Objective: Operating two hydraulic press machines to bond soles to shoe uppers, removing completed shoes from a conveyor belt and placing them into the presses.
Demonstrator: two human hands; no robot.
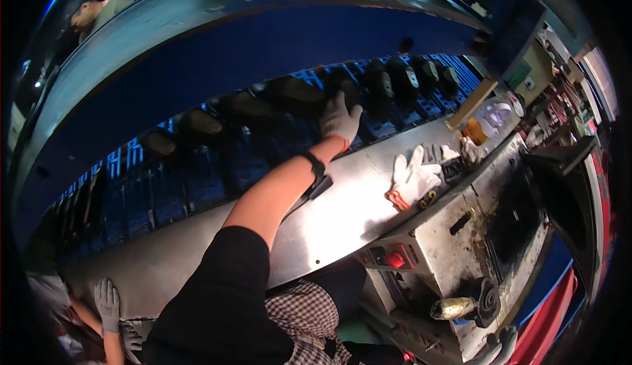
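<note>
My left hand (340, 120), in a white knit glove with a black wristband, stretches out over the steel ledge (342, 220) to a row of dark shoes (378, 85) standing on a blue rack conveyor. Its fingers are spread and lie on one dark shoe (342, 83), thumb apart to the right. At the bottom right edge a bit of grey glove (498, 346) shows, seemingly my right hand; its fingers are cut off by the frame.
Spare white gloves (413, 177) with orange cuffs lie on the ledge. Beside them stand an orange tub (475, 131) and clear plastic (497, 113). A grimy machine with a red button (395, 260) sits below. A co-worker's gloved hand (106, 302) rests at lower left.
</note>
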